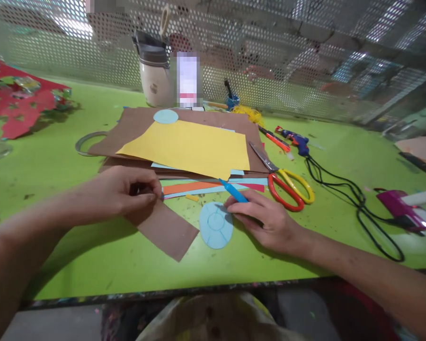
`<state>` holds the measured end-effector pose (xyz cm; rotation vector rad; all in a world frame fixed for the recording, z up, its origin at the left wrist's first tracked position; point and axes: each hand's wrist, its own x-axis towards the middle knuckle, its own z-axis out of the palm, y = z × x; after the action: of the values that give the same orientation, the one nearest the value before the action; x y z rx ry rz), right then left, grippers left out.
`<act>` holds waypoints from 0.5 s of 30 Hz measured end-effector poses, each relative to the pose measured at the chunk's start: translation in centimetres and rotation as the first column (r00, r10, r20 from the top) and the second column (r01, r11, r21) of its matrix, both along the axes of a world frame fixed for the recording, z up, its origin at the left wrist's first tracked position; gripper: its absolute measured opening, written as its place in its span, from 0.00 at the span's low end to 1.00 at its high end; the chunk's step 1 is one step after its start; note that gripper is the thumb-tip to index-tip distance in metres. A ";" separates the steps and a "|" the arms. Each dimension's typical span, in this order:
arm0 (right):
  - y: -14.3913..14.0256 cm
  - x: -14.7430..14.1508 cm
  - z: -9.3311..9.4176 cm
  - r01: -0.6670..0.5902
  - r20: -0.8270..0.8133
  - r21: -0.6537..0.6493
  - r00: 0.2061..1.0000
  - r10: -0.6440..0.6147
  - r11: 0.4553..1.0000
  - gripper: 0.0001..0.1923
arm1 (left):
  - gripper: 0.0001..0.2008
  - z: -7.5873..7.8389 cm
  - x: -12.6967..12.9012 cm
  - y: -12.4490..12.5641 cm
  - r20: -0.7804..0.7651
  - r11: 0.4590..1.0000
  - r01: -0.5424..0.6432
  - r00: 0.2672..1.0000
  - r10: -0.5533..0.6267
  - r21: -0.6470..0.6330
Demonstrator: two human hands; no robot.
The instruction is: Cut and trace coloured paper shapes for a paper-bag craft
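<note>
Head view: right hand (pixel 266 220) gripping pen (pixel 233 191)

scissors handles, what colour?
One red, one yellow: scissors, right of the right hand, head view.

Just one head-worn cam here, looking forward and down across the green desk (pixel 92 265) from close up, toward the perforated mesh wall (pixel 305 57) behind it.

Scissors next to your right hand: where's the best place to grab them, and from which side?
Take the scissors by the red and yellow loops, coming from the near side beside the right hand. They lie flat, loops toward you, blades pointing away under the brown card.
</note>
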<state>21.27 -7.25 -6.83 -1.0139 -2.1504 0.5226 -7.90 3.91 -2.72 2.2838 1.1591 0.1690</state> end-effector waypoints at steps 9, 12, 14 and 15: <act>-0.4 1.3 1.0 0.193 -0.213 -0.083 0.955 -0.207 0.978 0.20 | 0.09 1.0 0.4 -0.5 -0.240 0.967 0.205 0.957 -0.166 0.149; -0.8 1.8 1.7 0.174 -0.156 -0.091 0.970 -0.187 0.980 0.26 | 0.08 1.0 0.4 -0.7 -0.243 0.956 0.246 0.948 -0.204 0.160; -1.0 1.7 2.0 0.174 -0.145 -0.053 0.973 -0.180 0.983 0.26 | 0.08 0.9 0.2 -0.5 -0.246 0.947 0.299 0.933 -0.263 0.120; -1.1 1.6 2.1 0.186 -0.159 -0.026 0.969 -0.188 0.982 0.24 | 0.08 0.9 0.1 -0.4 -0.246 0.943 0.317 0.926 -0.286 0.099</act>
<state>22.88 -8.32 -4.71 -1.1279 -1.8896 0.5078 -7.84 3.53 -1.81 2.6255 0.9064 -0.1415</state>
